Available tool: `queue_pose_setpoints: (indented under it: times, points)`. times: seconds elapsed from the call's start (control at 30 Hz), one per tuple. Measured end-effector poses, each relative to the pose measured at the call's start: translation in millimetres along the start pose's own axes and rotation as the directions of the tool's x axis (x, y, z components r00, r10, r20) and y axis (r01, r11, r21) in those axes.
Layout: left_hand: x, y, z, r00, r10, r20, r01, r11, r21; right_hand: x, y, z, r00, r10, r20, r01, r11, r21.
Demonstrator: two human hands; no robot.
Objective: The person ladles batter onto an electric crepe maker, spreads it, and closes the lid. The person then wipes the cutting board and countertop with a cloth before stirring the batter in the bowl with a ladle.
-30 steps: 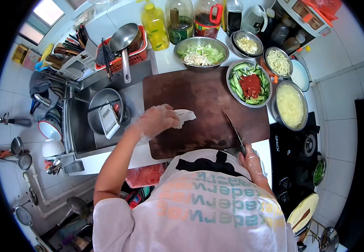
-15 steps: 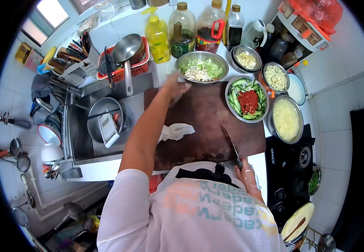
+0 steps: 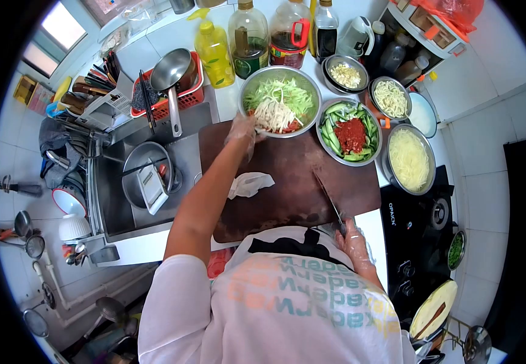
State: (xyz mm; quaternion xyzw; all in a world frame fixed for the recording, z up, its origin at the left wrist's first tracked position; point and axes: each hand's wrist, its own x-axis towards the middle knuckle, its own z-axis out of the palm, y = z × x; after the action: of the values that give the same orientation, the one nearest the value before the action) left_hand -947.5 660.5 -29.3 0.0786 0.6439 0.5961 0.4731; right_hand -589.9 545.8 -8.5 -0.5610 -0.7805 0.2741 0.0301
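My left hand (image 3: 243, 128), in a clear plastic glove, grips the near-left rim of a metal bowl (image 3: 316, 109). The bowl leans towards me and holds shredded green vegetable (image 3: 284, 91), pale strips and some red pieces. My right hand (image 3: 354, 241), also gloved, is closed round the handle of a kitchen knife (image 3: 330, 199). Its blade points away from me over the brown chopping board (image 3: 275, 209). A crumpled white cloth or paper (image 3: 252, 184) lies on the board below my left forearm. Right of the tilted bowl stands a bowl of cut cucumber with red chilli powder (image 3: 351, 134).
Bowls of chopped garlic (image 3: 345, 75), noodle-like strips (image 3: 390, 98) and pale shreds (image 3: 410, 161) stand at the right, above a black stove (image 3: 411, 242). Bottles (image 3: 248, 45) line the back. On the left is a sink (image 3: 114, 212) with a grater (image 3: 152, 189) in a pan.
My left hand has come onto the bowl's rim, and the bowl now tilts towards me, showing more of its contents. The view has shifted slightly; my right hand still holds the knife.
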Motion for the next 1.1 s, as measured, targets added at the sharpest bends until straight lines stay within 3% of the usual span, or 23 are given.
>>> queue_pose_setpoints:
  times: [0.1, 0.23, 0.43, 0.53, 0.63, 0.67, 0.7, 0.73, 0.77, 0.8, 0.9, 1.0, 1.1]
  points:
    - [-27, -14, -10, 1.000, 0.000, 0.006, 0.000, 1.000, -0.026, 3, 5, 1, 0.993, 0.059, 0.103, -0.065, 0.997, 0.052]
    - [-60, -19, -11, 1.000, -0.016, 0.011, 0.017, 0.995, -0.102, 2, -2, -8, 0.998, -0.045, 0.045, 0.042, 0.997, 0.062]
    - [-69, -23, -18, 0.994, -0.028, 0.108, 0.042, 0.991, -0.130, 4, -1, -10, 0.997, -0.025, 0.072, 0.023, 0.999, 0.026]
    - [-80, -10, -19, 0.996, -0.072, 0.057, 0.077, 0.993, -0.092, 5, -1, -13, 0.995, -0.034, 0.092, 0.033, 0.999, 0.018]
    - [-83, -7, -38, 0.996, 0.082, -0.045, -0.078, 0.992, 0.097, 6, 0, -14, 0.995, -0.047, 0.086, 0.045, 0.999, 0.022]
    - [-92, -10, -43, 0.947, 0.281, -0.155, -0.213, 0.912, 0.351, 6, 0, -13, 0.995, -0.052, 0.081, 0.050, 0.998, 0.026]
    - [-96, -19, -51, 0.827, 0.560, -0.056, -0.424, 0.685, 0.593, 6, 3, -12, 0.996, -0.056, 0.072, 0.054, 0.998, 0.029]
    - [-99, -29, -64, 0.646, 0.755, 0.114, -0.544, 0.351, 0.762, 7, 7, -10, 0.996, -0.064, 0.069, 0.062, 0.998, 0.034]
    - [-105, -38, -77, 0.440, 0.835, 0.331, -0.555, -0.037, 0.831, 8, 9, -8, 0.994, -0.078, 0.070, 0.075, 0.996, 0.040]
    - [-125, -42, -79, 0.563, 0.734, 0.380, -0.516, -0.047, 0.855, 7, 6, -10, 0.995, -0.085, 0.053, 0.082, 0.995, 0.059]
    - [-138, -87, -95, 0.599, 0.621, 0.505, -0.488, -0.217, 0.846, 8, 6, -11, 0.994, -0.075, 0.085, 0.071, 0.996, 0.052]
    - [-133, -91, -110, 0.565, 0.626, 0.538, -0.662, -0.045, 0.748, 7, 1, -14, 0.993, -0.065, 0.097, 0.063, 0.998, 0.026]
    - [-108, -96, -120, 0.516, 0.669, 0.535, -0.625, -0.133, 0.770, 7, -4, -16, 0.989, -0.057, 0.139, 0.055, 0.998, 0.015]
